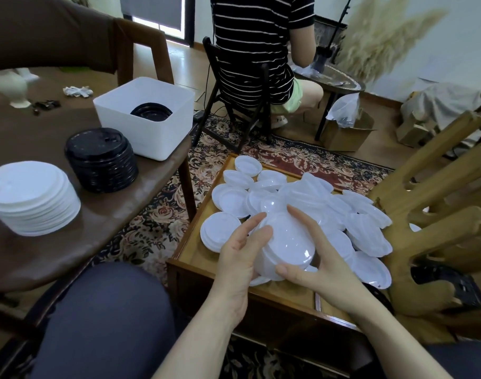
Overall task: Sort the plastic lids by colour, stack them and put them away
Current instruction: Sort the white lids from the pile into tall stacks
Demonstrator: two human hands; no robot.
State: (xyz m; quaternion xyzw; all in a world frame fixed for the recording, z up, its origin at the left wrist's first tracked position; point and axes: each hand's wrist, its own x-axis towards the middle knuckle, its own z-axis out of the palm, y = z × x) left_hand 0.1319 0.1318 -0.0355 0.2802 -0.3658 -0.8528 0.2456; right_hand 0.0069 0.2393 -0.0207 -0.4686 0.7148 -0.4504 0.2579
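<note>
Our left hand (pixel 238 258) and right hand (pixel 320 265) curl their fingers round a stack of clear lids (pixel 285 246), held tilted over the wooden tray (pixel 190 250), its axis leaning away to the left. The tray holds loose white lids (pixel 367 231). On the table, a white bin (pixel 157 132) contains black lids (pixel 151 112); beside it stand a black stack (pixel 102 160) and a white stack (pixel 32 196).

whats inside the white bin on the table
A stack of black lids sits in the white bin. Only its top shows above the near wall; how deep the stack goes, and anything beneath it, is hidden.
</note>
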